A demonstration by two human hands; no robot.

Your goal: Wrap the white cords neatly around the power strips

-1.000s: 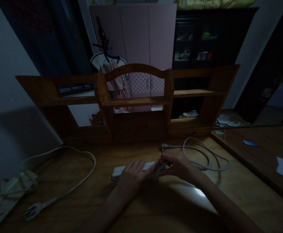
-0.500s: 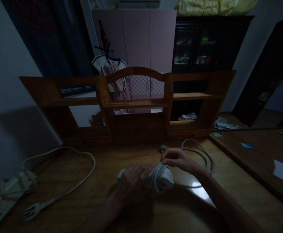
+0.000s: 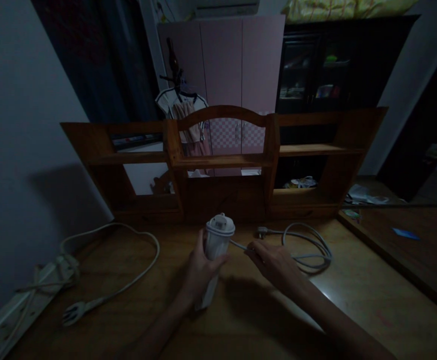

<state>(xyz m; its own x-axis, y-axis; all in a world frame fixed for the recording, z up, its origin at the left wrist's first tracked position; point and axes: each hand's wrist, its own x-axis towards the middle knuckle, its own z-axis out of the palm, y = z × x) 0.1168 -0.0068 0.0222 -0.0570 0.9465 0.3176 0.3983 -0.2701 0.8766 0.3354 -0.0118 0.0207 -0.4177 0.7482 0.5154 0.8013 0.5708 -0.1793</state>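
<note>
My left hand [image 3: 199, 272] is wrapped round a long white device [image 3: 218, 242], which is tilted up with its rounded end on top. A small grey label shows on that end; what kind of device it is I cannot tell. From behind the device a grey cord [image 3: 238, 244] runs to my right hand [image 3: 274, 262], whose fingers pinch it. Beyond this hand the cord lies in loose loops on the wooden desk [image 3: 158, 310]. Its grey plug [image 3: 262, 231] rests near the foot of the shelf.
At the left lies a white power strip [image 3: 19, 307] with a cord tangled round it and a white plug [image 3: 74, 313]. A wooden shelf [image 3: 222, 161] spans the back of the desk. To the right, a brown surface [image 3: 387, 250] holds a blue card [image 3: 406, 233].
My left hand has turned the white device from lying sideways to more upright. The cord windings round its end are off, and my right hand has moved away with the cord stretched between.
</note>
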